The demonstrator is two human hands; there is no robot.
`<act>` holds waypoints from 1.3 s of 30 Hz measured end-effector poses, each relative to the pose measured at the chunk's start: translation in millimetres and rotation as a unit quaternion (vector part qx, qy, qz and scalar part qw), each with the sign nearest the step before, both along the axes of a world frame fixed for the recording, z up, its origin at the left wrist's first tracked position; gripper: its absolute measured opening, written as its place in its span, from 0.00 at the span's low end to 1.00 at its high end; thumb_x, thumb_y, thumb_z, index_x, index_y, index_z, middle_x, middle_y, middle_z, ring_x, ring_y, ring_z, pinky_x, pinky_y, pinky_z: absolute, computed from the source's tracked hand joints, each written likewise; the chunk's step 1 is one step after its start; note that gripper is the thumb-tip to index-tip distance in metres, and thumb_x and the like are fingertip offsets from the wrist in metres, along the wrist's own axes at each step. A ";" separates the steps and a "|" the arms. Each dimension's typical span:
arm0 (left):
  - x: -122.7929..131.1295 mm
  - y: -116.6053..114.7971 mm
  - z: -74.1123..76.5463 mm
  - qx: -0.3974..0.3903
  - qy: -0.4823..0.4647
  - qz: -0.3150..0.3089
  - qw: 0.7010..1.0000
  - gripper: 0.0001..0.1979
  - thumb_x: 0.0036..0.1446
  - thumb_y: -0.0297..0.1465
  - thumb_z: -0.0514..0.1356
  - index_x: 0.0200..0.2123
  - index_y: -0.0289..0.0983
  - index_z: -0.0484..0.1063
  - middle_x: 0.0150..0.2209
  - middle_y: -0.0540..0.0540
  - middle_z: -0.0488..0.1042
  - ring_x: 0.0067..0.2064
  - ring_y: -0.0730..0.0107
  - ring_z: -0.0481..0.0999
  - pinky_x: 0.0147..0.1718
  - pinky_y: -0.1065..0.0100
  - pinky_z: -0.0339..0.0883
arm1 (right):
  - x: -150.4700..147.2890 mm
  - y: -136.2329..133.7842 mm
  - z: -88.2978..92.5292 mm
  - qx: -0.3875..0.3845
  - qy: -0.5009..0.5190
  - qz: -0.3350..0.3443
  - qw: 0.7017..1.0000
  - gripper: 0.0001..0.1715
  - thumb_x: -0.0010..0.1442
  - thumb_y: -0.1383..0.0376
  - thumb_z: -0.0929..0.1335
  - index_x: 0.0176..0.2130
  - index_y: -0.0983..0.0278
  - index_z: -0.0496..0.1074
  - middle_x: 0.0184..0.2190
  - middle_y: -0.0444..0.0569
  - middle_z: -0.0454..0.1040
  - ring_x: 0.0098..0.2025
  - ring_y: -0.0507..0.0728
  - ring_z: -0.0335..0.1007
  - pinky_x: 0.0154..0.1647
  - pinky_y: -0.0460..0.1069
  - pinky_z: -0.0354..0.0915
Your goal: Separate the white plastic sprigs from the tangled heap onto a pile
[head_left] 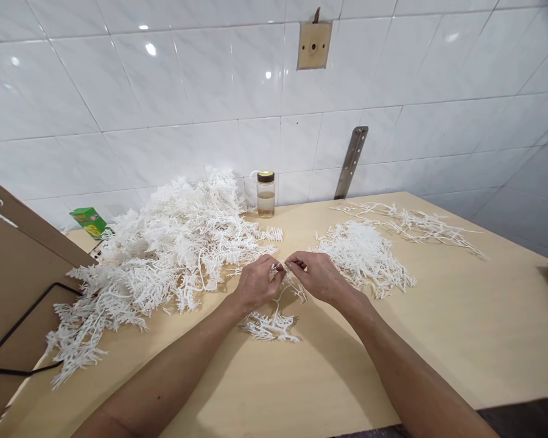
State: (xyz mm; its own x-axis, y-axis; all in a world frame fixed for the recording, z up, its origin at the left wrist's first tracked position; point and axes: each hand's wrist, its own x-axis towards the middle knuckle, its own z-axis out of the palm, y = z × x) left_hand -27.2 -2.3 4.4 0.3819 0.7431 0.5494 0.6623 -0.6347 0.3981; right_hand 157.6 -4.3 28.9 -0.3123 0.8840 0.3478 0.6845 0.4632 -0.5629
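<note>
A white branching sprig, like artificial foliage or coral, hangs between my hands, its feathery lower end close to the tabletop. My left hand is closed in a pinch on its upper part. Facing it, my right hand also pinches at the sprig, fingertips almost touching the left ones; the exact spot is partly hidden by the fingers. Left of my hands lies a large heap of white feathery branches. Just beyond my right hand is a smaller pile of short white pieces.
Bare white stems lie at the back right of the wooden table. A bottle of liquid stands near the tiled wall. A green box, a cardboard panel and a black wire frame are at left.
</note>
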 end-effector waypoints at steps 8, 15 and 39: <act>0.5 2.5 -4.3 -0.028 0.010 0.022 0.999 0.07 0.63 0.30 0.53 0.34 0.38 0.69 0.28 0.48 0.73 0.29 0.70 0.70 0.30 0.69 0.58 | -1.6 2.6 -4.3 0.015 0.034 -0.005 0.999 0.10 0.62 0.69 0.65 0.38 0.62 0.77 0.32 0.45 0.80 0.32 0.53 0.75 0.35 0.46 0.64; 4.0 -0.5 -0.4 -0.109 -0.026 -0.003 0.994 0.07 0.59 0.27 0.53 0.28 0.38 0.67 0.27 0.49 0.71 0.29 0.70 0.67 0.29 0.69 0.56 | -7.8 6.6 -15.2 0.082 -0.092 -0.042 0.991 0.13 0.64 0.71 0.62 0.40 0.65 0.76 0.37 0.52 0.79 0.37 0.57 0.74 0.38 0.49 0.63; 6.1 -2.1 -1.2 -0.152 -0.145 0.010 0.978 0.11 0.63 0.35 0.53 0.31 0.37 0.70 0.25 0.50 0.68 0.28 0.71 0.66 0.31 0.68 0.59 | -1.3 7.7 -14.6 -0.197 0.205 0.010 0.959 0.12 0.58 0.58 0.69 0.37 0.63 0.76 0.15 0.40 0.71 0.18 0.53 0.71 0.22 0.45 0.65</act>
